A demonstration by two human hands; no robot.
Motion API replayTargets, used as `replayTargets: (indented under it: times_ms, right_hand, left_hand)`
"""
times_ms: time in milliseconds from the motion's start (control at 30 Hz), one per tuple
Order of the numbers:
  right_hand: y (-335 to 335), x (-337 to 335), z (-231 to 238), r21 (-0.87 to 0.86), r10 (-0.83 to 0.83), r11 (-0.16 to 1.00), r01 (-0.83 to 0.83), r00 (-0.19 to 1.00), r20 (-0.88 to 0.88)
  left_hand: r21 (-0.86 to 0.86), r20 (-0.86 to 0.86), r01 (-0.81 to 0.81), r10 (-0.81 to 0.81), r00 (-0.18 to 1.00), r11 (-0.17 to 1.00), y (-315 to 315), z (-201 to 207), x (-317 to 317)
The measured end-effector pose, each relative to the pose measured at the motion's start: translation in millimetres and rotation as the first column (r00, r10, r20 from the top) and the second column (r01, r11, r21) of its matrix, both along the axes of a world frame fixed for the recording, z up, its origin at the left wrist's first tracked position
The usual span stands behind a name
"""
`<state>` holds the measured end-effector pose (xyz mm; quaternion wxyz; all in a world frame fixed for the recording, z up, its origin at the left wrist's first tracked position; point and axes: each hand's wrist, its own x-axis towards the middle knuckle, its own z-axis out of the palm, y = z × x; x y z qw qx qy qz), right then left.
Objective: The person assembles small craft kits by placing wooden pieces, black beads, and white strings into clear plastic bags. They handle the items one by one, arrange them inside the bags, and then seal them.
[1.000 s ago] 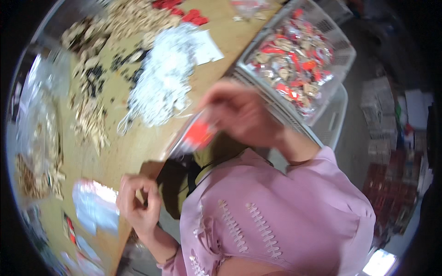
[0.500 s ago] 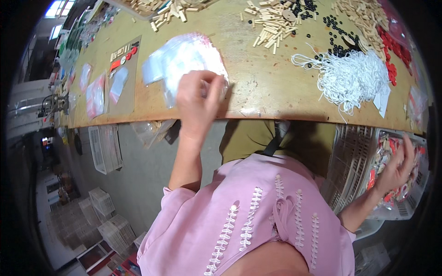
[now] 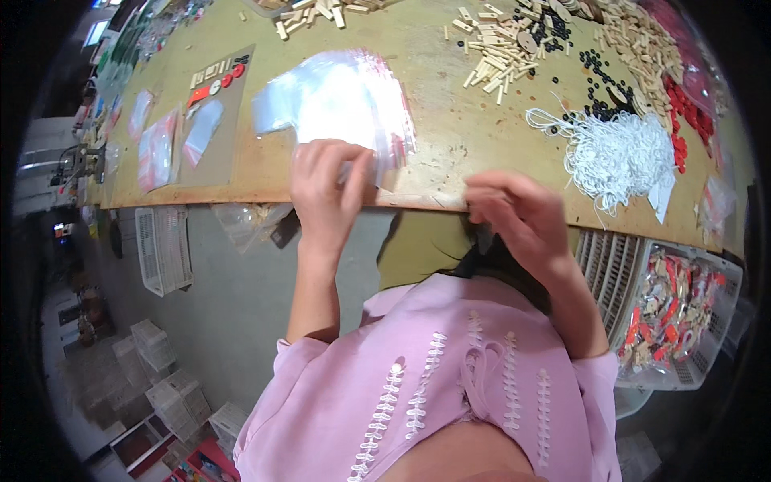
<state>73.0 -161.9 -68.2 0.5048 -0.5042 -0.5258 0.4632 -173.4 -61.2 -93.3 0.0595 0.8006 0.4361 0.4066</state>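
Note:
A fanned pile of clear plastic zip bags (image 3: 345, 96) lies on the table, shining under the light. At its near edge my left hand (image 3: 328, 185) is closed in a pinch, with the clear film of a bag showing between thumb and fingers. My right hand (image 3: 522, 221) is over the table's front edge, to the right of the left one. Its fingers are loosely bent, somewhat blurred, and I see nothing in them.
White cord loops (image 3: 622, 157) are heaped at the right, near black beads (image 3: 602, 80), wooden pieces (image 3: 634, 40) and red discs (image 3: 683, 120). A sample card (image 3: 217, 120) lies left. Below the table's right end, a crate (image 3: 707, 365) holds filled bags.
My right hand has left the crate of filled bags and swung left to the table's front edge. The left hand has drawn slightly nearer, staying at the bag pile.

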Motion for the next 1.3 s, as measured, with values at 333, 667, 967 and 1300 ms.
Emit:
replayTargets:
  times_ms: [333, 667, 967, 1300]
  right_hand:
    - [15.0, 4.4, 7.4, -0.311, 0.109, 0.935, -0.171, 0.972, -0.208]
    - [6.8, 1.4, 2.2, -0.187, -0.097, 0.981, 0.048, 0.961, -0.259]
    - [1.8, 2.2, -3.5, -0.33, -0.074, 0.944, -0.015, 0.964, -0.255]
    - [13.7, 6.1, -0.7, 0.068, -0.224, 0.971, 0.228, 0.973, -0.059]
  left_hand:
    - [-0.076, 0.06, 0.371, -0.367, 0.928, 0.926, -14.0, 21.0, 43.3]
    - [-0.365, 0.48, 0.496, -0.297, 0.825, 0.788, -38.1, 6.9, 74.7]
    - [-0.261, 0.247, 0.316, -0.254, 0.935, 0.912, -35.7, 18.2, 76.8]
    - [-0.152, 0.045, 0.579, -0.58, 0.814, 0.801, -17.5, 37.9, 43.2]
